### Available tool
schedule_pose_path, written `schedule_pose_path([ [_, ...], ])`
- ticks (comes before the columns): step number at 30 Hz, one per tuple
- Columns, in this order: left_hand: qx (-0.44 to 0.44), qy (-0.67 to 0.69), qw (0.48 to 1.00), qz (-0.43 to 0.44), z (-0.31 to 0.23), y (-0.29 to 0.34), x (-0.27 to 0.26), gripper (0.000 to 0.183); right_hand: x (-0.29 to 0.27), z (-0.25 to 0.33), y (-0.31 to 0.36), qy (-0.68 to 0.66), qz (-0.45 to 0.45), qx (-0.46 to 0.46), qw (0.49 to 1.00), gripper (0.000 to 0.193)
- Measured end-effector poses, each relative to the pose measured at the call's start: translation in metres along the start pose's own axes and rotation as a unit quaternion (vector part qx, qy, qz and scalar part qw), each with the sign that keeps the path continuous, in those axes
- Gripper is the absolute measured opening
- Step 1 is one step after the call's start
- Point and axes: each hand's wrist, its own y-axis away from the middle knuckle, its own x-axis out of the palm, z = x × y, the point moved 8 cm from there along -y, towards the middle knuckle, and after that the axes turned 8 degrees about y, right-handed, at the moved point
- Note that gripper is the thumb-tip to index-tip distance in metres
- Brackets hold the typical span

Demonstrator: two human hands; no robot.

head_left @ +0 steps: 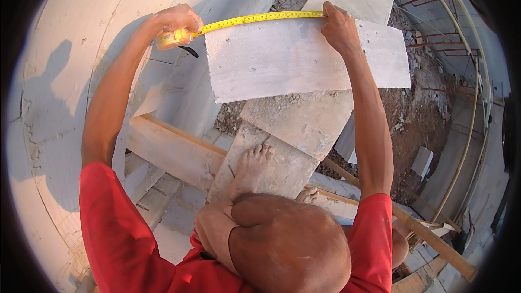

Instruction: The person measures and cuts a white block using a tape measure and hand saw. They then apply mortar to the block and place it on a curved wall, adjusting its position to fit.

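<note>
- Left hand (183, 20) wraps the tape case (172, 39), right hand (340, 26) pinches the yellow blade (259, 18); a snug hold should keep it taut.
- Blade runs along the far edge of the white block (287, 62); keep it flat and parallel, tbh.
- Block lies across a dusty board (304, 122), best not nudged.

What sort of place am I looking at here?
Most likely a building site: a wall of large pale blocks on the left, rubble-strewn ground on the right, and a yellow tape measure held along a white slab.
</note>
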Motion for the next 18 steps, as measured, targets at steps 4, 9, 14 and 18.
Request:
schedule_pose_path([
  [4,-0.011,0.001,1.0,-0.011,0.002,0.005,0.003,0.023,-0.007,0.004,-0.003,-0.006,0.026,-0.004,1.0,0.012],
  [9,-0.012,0.006,1.0,0.012,-0.005,0.025,0.021,0.025,-0.011,0.003,0.019,0.003,0.09,0.007,0.996,0.013],
  [14,-0.027,0.001,0.999,0.038,-0.008,0.049,0.051,0.031,-0.02,0.002,0.063,-0.028,0.108,0.025,0.993,0.017],
  [18,-0.028,-0.007,0.999,0.041,-0.01,0.066,0.069,0.032,-0.031,0.006,0.09,-0.044,0.103,0.031,0.993,0.015],
])
